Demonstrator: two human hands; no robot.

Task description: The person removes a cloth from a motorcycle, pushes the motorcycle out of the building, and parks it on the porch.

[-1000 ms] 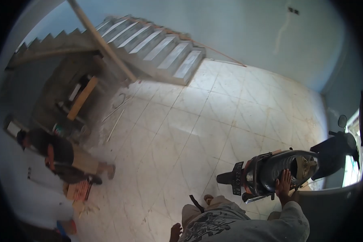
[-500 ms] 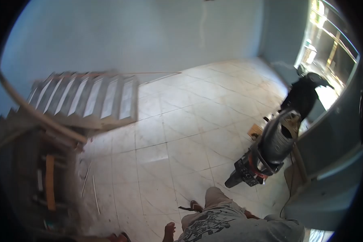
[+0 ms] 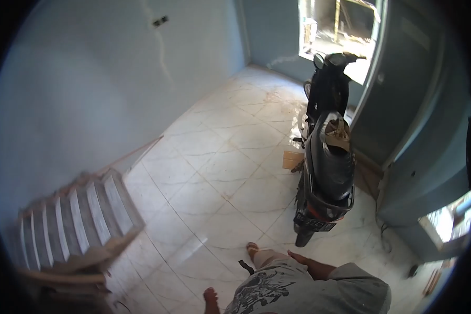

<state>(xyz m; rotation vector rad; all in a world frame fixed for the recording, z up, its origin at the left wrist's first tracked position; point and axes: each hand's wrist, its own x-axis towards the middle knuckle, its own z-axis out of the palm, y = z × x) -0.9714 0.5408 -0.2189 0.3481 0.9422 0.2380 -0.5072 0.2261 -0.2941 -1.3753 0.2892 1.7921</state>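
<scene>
My left hand [image 3: 211, 300] hangs at the bottom edge, left of my printed grey shirt [image 3: 267, 293]. Its short visible fingers look slightly apart, with nothing seen in them. My right hand [image 3: 298, 256] is beside my light shorts [image 3: 272, 257], fingers stretched out and empty. A dark strap-like piece [image 3: 246, 267] sticks out by the shorts. Ahead of them shows my foot [image 3: 252, 248] in a sandal. The nearest large thing to my right hand is a black motor scooter [image 3: 329, 162], parked with its rear and number plate towards me.
Grey steps [image 3: 78, 220] run along the wall at left. A small cardboard box [image 3: 292, 159] lies beside the scooter on the white tiled floor [image 3: 209, 172]. Behind the scooter is a bright window [image 3: 345, 31]. A cable [image 3: 384, 230] trails near the right wall.
My view has swung right; the steps now sit lower left and the scooter is nearer the middle. My right hand has come into clearer sight beside the shorts.
</scene>
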